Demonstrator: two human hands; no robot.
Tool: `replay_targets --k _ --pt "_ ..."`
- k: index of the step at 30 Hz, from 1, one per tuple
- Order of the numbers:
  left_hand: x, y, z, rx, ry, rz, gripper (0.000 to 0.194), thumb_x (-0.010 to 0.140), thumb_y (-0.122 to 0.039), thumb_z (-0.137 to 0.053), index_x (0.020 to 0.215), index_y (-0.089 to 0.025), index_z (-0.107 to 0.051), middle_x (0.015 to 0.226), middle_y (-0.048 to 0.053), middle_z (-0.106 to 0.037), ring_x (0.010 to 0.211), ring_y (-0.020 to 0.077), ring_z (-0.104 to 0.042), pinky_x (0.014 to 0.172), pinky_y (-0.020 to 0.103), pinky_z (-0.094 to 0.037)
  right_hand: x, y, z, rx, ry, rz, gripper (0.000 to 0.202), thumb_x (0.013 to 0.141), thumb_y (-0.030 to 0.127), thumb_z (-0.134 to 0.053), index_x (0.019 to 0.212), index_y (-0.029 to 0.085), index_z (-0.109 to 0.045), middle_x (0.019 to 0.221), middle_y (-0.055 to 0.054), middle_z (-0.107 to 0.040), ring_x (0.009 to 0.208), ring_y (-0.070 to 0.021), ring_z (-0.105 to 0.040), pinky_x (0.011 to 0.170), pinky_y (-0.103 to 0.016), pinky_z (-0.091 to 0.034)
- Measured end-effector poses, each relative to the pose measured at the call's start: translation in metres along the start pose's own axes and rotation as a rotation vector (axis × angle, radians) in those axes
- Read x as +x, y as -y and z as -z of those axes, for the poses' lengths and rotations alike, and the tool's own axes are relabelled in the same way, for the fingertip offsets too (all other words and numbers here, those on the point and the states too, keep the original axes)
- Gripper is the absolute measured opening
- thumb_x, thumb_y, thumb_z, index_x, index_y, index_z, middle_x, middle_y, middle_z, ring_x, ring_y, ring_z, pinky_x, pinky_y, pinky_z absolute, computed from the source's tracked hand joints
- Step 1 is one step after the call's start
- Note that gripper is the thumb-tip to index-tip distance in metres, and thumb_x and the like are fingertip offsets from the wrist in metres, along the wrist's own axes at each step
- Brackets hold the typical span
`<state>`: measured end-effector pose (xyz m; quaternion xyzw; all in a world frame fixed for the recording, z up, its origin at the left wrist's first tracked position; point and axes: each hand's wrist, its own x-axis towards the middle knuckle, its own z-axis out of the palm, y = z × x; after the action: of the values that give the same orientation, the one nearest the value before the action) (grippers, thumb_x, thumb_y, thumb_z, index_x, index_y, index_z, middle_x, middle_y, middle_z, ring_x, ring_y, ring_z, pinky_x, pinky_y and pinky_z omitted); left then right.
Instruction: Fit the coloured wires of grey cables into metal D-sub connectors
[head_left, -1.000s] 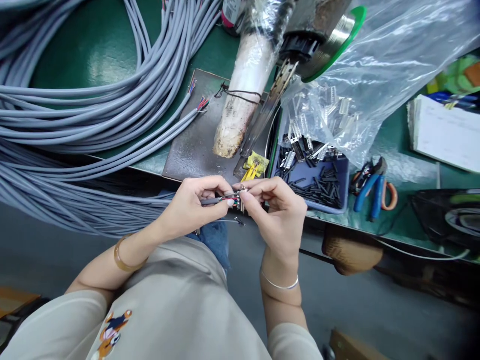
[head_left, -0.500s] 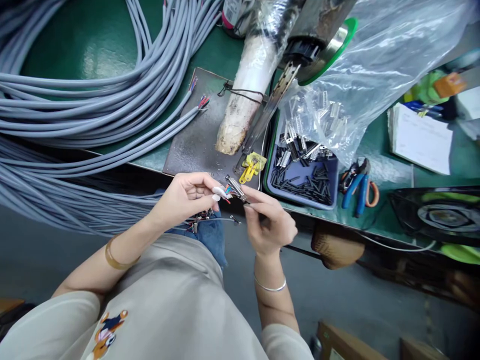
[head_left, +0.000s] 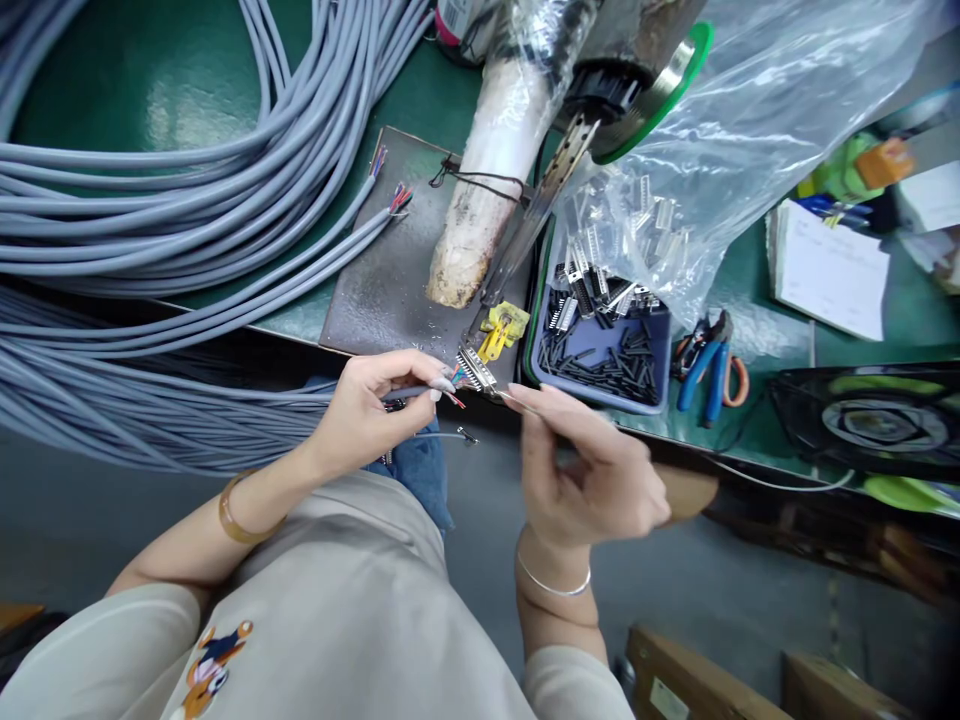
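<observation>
Pinched between thumb and fingers of my left hand [head_left: 386,405] is the end of a grey cable, its thin coloured wires [head_left: 459,378] fanning out past the fingertips. These wires meet a multi-pin metal connector [head_left: 477,370], which sits at the edge of the dark work plate [head_left: 360,285]. My right hand [head_left: 589,465] is to the right of the connector, fingers pinched and slightly blurred. Something thin and light-coloured shows at its fingertips, too fine to name. A yellow piece [head_left: 502,332] lies on the plate just behind the connector.
Bundles of grey cable [head_left: 225,170] cover the left. A wrapped white cylinder [head_left: 476,190] and a perforated metal rod [head_left: 544,210] reach down over the plate. Right of them are a blue bin [head_left: 600,398] of connectors and black sleeves, blue-handled cutters [head_left: 709,380], paper [head_left: 829,270] and a fan [head_left: 877,420].
My right hand has let go of the connector and moved right and towards me. The left hand keeps its pinch on the cable. The view has shifted slightly.
</observation>
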<state>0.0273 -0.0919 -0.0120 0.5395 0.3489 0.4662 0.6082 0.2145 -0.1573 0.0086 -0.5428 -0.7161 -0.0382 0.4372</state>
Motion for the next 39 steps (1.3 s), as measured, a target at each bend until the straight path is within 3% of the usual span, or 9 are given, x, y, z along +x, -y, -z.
replay_targets --k 4,11,17,26,32,39 --pt "0.001 -0.001 0.000 -0.013 -0.004 0.000 0.011 0.072 -0.006 -0.072 0.079 -0.015 -0.072 0.084 0.006 -0.077 0.079 0.0129 -0.072 0.073 0.019 -0.059 0.010 -0.002 -0.019 -0.085 0.038 0.158 0.021 0.086 0.006 -0.074 0.095 0.022 -0.066 0.102 -0.006 -0.082 0.084 -0.0153 -0.079 0.074 -0.023 -0.064" --pt "0.008 -0.002 0.005 -0.188 0.005 0.243 0.022 0.075 -0.023 -0.082 0.081 -0.016 -0.063 0.060 -0.003 -0.064 0.051 0.0069 -0.058 0.049 0.015 -0.048 -0.002 -0.005 -0.039 0.156 -0.052 -0.093 0.020 0.088 0.007 -0.070 0.098 0.023 -0.065 0.098 -0.002 -0.081 0.088 -0.0167 -0.079 0.074 -0.028 -0.064" --pt "0.014 -0.005 0.003 -0.225 -0.031 0.305 0.028 0.071 -0.024 -0.086 0.076 -0.016 -0.059 0.060 -0.004 -0.062 0.045 0.0046 -0.053 0.044 0.014 -0.042 -0.004 -0.005 -0.046 0.137 -0.072 -0.075 0.016 0.090 0.009 -0.068 0.097 0.023 -0.062 0.099 -0.004 -0.080 0.088 -0.0179 -0.079 0.075 -0.032 -0.065" --pt "0.014 -0.002 -0.001 -0.167 -0.130 0.254 0.026 0.068 -0.020 -0.086 0.073 -0.016 -0.061 0.068 -0.003 -0.064 0.049 0.0035 -0.052 0.046 0.014 -0.044 -0.001 -0.008 -0.048 0.121 -0.071 -0.059 0.020 0.086 0.006 -0.069 0.093 0.023 -0.061 0.100 -0.003 -0.081 0.088 -0.0159 -0.079 0.075 -0.027 -0.063" --pt "0.014 -0.005 -0.001 -0.126 -0.115 0.260 0.021 0.073 -0.024 -0.083 0.079 -0.015 -0.065 0.059 -0.004 -0.059 0.046 0.0044 -0.050 0.044 0.014 -0.041 -0.002 -0.009 -0.050 0.084 -0.075 -0.048 0.019 0.088 0.008 -0.068 0.092 0.024 -0.059 0.099 -0.002 -0.081 0.085 -0.0167 -0.079 0.073 -0.029 -0.064" --pt "0.015 -0.004 -0.006 -0.074 -0.173 0.174 0.019 0.073 -0.021 -0.080 0.074 -0.015 -0.062 0.078 0.001 -0.068 0.053 0.0035 -0.054 0.047 0.014 -0.044 0.001 -0.010 -0.050 0.087 -0.092 -0.020 0.019 0.088 0.008 -0.068 0.091 0.024 -0.058 0.100 -0.003 -0.081 0.087 -0.0167 -0.079 0.075 -0.029 -0.064"
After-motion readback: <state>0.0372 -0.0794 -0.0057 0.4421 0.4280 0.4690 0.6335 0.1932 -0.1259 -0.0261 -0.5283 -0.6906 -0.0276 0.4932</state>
